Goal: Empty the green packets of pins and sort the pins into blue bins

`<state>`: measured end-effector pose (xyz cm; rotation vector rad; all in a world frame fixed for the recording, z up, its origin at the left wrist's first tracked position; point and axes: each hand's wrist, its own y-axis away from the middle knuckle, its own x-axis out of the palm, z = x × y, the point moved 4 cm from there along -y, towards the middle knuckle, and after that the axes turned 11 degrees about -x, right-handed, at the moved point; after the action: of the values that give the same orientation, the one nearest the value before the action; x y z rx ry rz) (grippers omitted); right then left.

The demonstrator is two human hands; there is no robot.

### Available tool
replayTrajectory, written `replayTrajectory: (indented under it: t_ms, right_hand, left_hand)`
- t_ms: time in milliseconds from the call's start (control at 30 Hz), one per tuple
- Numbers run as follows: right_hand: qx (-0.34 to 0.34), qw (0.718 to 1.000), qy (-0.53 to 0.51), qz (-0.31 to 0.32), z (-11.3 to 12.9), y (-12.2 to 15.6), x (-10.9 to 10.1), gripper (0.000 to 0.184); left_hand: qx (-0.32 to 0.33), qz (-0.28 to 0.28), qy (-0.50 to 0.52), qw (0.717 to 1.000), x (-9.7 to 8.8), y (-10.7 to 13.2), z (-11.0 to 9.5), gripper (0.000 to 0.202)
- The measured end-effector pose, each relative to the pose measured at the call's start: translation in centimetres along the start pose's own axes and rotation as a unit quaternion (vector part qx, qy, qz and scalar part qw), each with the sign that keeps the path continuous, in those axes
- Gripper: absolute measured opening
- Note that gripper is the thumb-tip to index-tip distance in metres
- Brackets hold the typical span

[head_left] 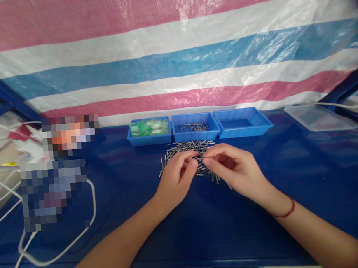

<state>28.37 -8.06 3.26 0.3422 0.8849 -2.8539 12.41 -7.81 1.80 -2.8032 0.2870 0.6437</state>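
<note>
"Can you read any lettering?"
"None. The green pieces (149,127) in the leftmost blue bin (150,140) are too small to tell."
"And the yellow mark (11,164) by the white cables (94,198)?"
"Nothing legible. The 2 pixelated patches (55,195) at the left can't be read either."

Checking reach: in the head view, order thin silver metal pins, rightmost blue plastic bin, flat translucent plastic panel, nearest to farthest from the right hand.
1. Silver metal pins: mainly left of the right hand.
2. Blue bin: beyond it.
3. Translucent panel: farther right.
</note>
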Motion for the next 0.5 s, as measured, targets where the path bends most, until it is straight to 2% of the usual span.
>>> replayTrajectory:
  t_ms: [67, 167, 233, 300, 400, 500]
  right_hand:
    - [-0.014, 0.999, 0.044, -0.027, -0.3, -1.3, -0.6, 0.013]
    - [-0.055, 0.986, 0.143, -0.071, -0.9, -4.2, -1.6, 0.016]
    - [-0.078, 0.97, 0.216, -0.079, -1.7, -6.2, -1.8, 0.017]
    - [-0.097, 0.958, 0.264, -0.06, -2.7, -7.6, -1.6, 0.017]
    - [-0.115, 0.944, 0.309, -0.023, -3.7, -8.1, -1.2, 0.021]
    - [-0.115, 0.946, 0.304, -0.011, -3.7, -6.6, -1.2, 0.021]
  left_hand:
    - [-0.025, -0.012, 0.008, 1.0, -0.1, -0.1, 0.4, 0.029]
    - [-0.021, -0.02, -0.02, 0.999, -0.4, -0.2, 0.6, 0.028]
    - [-0.001, -0.011, -0.055, 0.998, -0.4, -0.3, 0.7, 0.024]
    - [0.021, 0.01, -0.09, 0.996, -0.2, -0.4, 0.8, 0.021]
    - [0.035, 0.028, -0.13, 0.991, 0.2, -0.4, 1.0, 0.015]
    - [0.042, 0.027, -0.177, 0.983, 0.4, -0.4, 1.1, 0.013]
